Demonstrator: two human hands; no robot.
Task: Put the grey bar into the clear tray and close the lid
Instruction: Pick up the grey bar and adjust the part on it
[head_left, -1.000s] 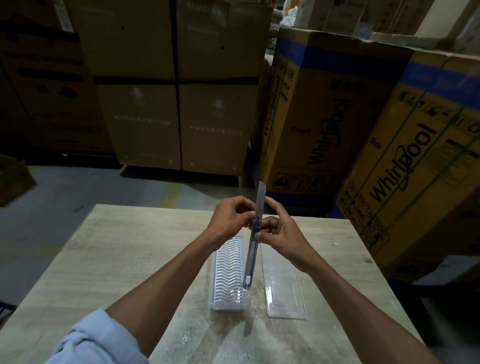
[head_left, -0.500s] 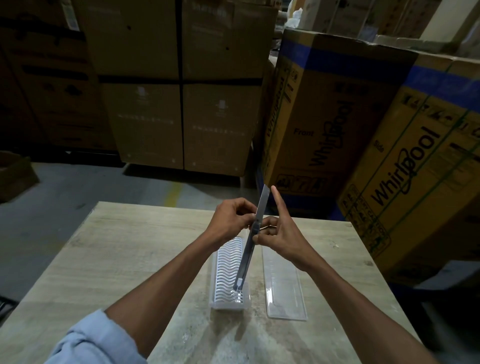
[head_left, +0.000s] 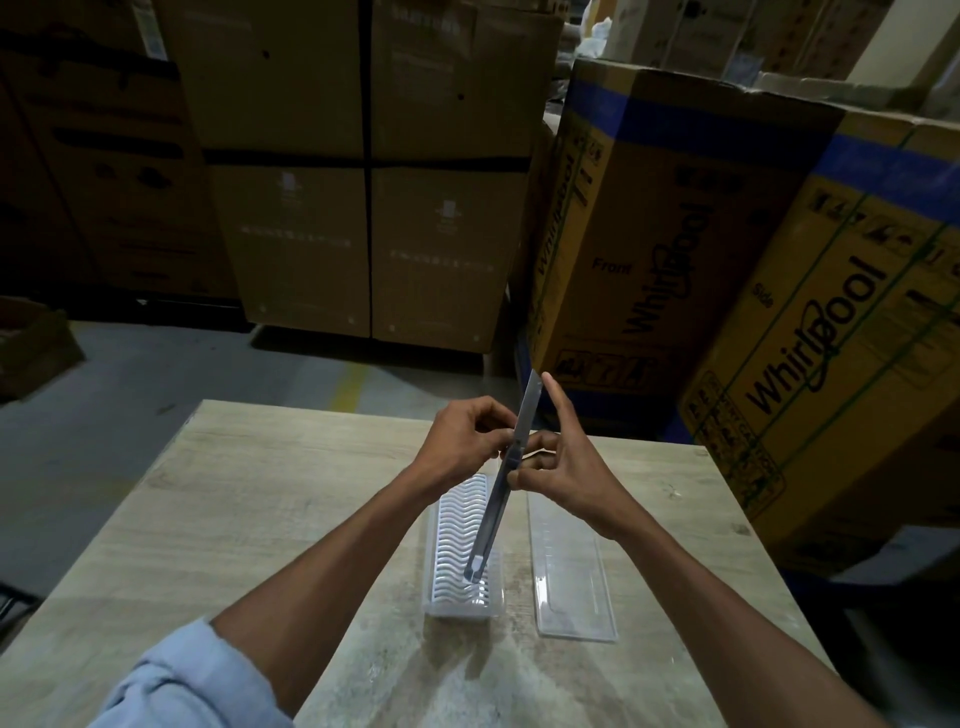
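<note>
Stacked cardboard boxes (head_left: 675, 249) stand behind the pale wooden surface (head_left: 249, 509), where the clear tray (head_left: 464, 551) with its wavy ribbed floor lies just left of the separate lid (head_left: 571, 577). The grey bar (head_left: 501, 483) slants steeply above the tray, low end near the ribs. Left hand (head_left: 462, 441) fingers pinch its middle; right hand (head_left: 561, 462) fingers steady it, forefinger raised. It looks stiff, thin, probably light and slick; gripping mid-length seems best.
</note>
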